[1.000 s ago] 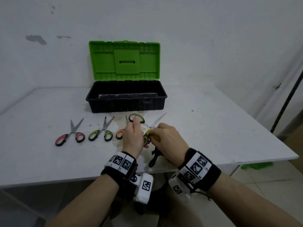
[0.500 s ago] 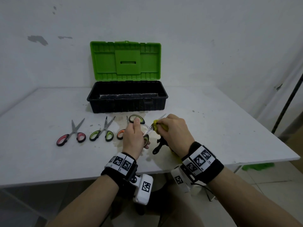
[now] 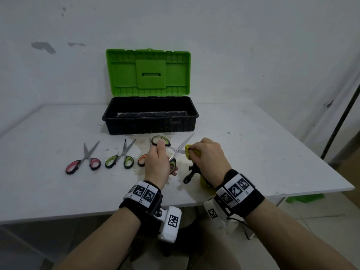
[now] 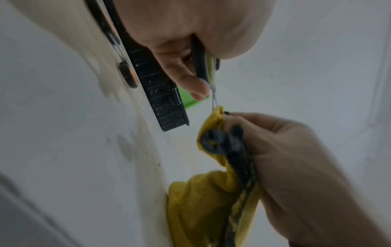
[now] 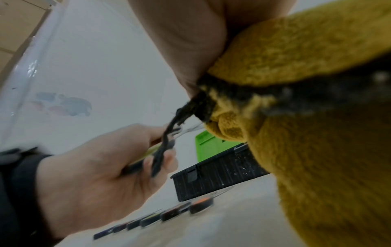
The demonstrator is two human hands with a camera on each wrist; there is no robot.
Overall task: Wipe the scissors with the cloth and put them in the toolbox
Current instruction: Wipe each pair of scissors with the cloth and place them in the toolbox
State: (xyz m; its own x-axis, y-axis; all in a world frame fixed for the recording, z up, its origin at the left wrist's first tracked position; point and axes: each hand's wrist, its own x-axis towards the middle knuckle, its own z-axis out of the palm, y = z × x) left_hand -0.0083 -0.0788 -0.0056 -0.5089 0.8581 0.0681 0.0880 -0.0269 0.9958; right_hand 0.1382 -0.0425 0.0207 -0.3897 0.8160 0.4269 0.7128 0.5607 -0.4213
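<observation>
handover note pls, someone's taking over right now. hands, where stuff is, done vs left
Left hand: grips the open green-handled scissors by the handles.
Right hand: pinches the yellow cloth around one blade, mid-wipe.
Toolbox: open at the back of the table; no scissors visible inside.
On the table: red pair, green pair, orange pair partly hidden.
Left: finish this wipe, box it, then the other three.

scuffed white wall (image 3: 233, 45) behind a stained white table (image 3: 48, 188), tiled floor (image 3: 331, 215).
</observation>
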